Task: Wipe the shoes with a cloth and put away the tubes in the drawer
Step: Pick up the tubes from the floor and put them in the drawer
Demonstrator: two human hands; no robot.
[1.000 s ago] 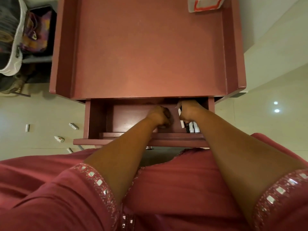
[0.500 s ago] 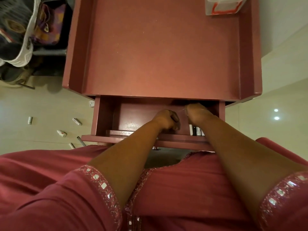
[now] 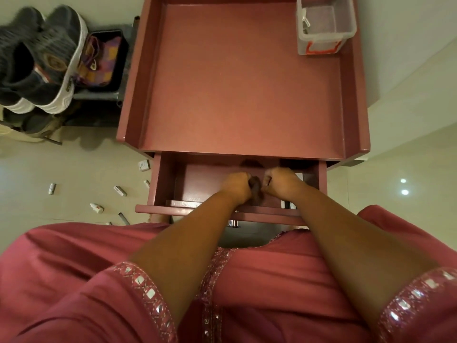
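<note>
A dark, crumpled cloth (image 3: pixel 256 188) is bunched between both curled fists, left hand (image 3: pixel 236 185) and right hand (image 3: pixel 280 181), inside the open maroon wooden drawer (image 3: pixel 170 179), white tubes (image 3: pixel 288 205) tucked at its right, grey knit shoes (image 3: pixel 47 63) racked far left.

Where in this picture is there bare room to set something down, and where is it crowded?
Free: the table top, bare from its left wall to the clear box in the far right corner; the drawer floor left of the left hand. Crowded: the drawer's right side, with both hands and tubes.
</note>
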